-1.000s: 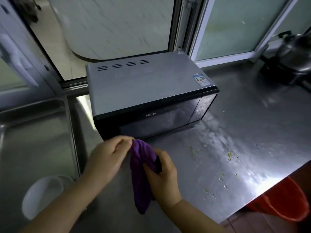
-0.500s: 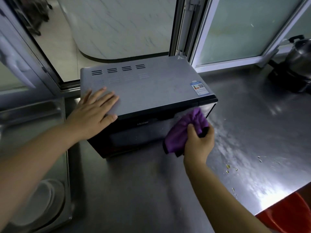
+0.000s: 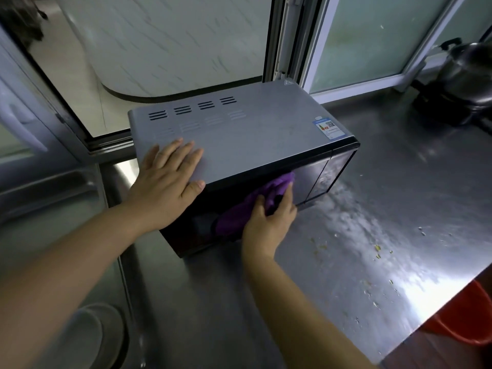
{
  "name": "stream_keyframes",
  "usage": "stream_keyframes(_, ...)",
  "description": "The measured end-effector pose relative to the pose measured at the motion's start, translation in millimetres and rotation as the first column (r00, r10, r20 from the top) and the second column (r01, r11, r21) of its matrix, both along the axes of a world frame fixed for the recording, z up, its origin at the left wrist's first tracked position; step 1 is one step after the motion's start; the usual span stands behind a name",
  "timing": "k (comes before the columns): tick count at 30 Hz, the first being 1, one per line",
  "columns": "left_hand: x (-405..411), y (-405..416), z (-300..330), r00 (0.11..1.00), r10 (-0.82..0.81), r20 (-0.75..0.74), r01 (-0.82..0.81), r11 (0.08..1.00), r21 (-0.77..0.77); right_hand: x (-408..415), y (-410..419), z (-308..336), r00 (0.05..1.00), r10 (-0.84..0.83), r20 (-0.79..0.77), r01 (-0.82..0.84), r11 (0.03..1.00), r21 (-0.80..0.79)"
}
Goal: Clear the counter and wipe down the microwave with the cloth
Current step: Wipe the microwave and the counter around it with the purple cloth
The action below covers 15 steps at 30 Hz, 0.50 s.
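Head view: the steel bench (image 3: pixel 399 182) carries the microwave (image 3: pixel 239 134) near its back edge by the window, long axis running left to right, dark door facing the person. The left hand (image 3: pixel 170 187) lies flat on the top, fingers straight, as it did half a second ago. The right hand (image 3: pixel 269 222), fingers clenched round the purple cloth (image 3: pixel 239 211), has slid leftward from the door's right end toward its middle, cloth pressed on the glass. So wiping the door looks underway. Food scraps (image 3: pixel 378 249) still lie on the bench to the right, uncleared.
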<state>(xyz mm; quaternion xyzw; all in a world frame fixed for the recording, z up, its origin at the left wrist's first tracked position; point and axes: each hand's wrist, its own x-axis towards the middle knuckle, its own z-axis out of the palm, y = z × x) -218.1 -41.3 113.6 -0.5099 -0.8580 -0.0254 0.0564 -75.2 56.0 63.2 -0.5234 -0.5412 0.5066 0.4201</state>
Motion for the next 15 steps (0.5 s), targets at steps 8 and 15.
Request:
stream_keyframes(8, -1.3, -2.6, 3.3, 0.998, -0.037, 0.047, 0.035, 0.999, 0.028, -28.6, -115.8, -21.8, 0.960, 0.250, -0.127, -0.247, 0.968, 0.040)
stream_keyframes(15, -2.7, -3.2, 1.9, 0.998, -0.040, 0.045, 0.041, 0.999, -0.003, -30.5, -72.3, -23.2, 0.979, 0.076, -0.192, -0.023, 0.964, 0.264)
